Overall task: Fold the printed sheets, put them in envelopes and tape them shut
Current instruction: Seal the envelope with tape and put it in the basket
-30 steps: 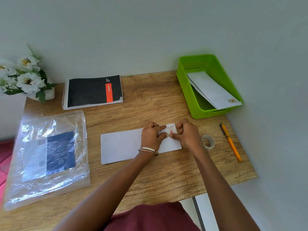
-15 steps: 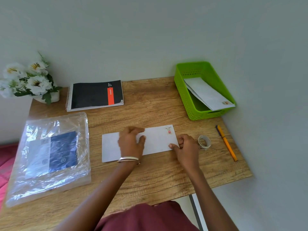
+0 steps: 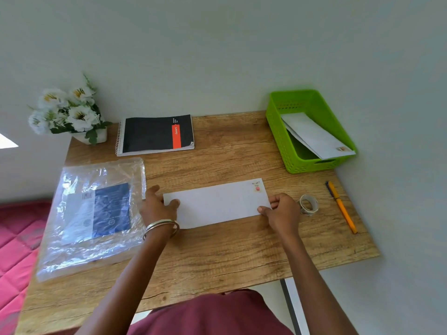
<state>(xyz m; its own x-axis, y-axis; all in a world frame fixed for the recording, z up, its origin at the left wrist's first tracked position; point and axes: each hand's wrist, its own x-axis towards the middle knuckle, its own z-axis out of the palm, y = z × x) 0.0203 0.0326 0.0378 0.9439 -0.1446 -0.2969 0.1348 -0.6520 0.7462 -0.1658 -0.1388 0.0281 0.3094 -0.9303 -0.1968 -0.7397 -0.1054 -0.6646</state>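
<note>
A long white envelope with a small stamp at its top right corner lies flat on the wooden table. My left hand grips its left end, thumb on top. At the right end, my right hand pinches the lower corner. A roll of clear tape lies just right of my right hand. Another white envelope leans inside the green basket at the back right.
A clear plastic pack of paper with a blue label lies at the left. A black spiral notebook and a pot of white flowers stand at the back. An orange pen lies near the right edge.
My left hand slid from the stamp end along the envelope to its left end. My right hand stayed at the right end. The camera view shifted down slightly.
</note>
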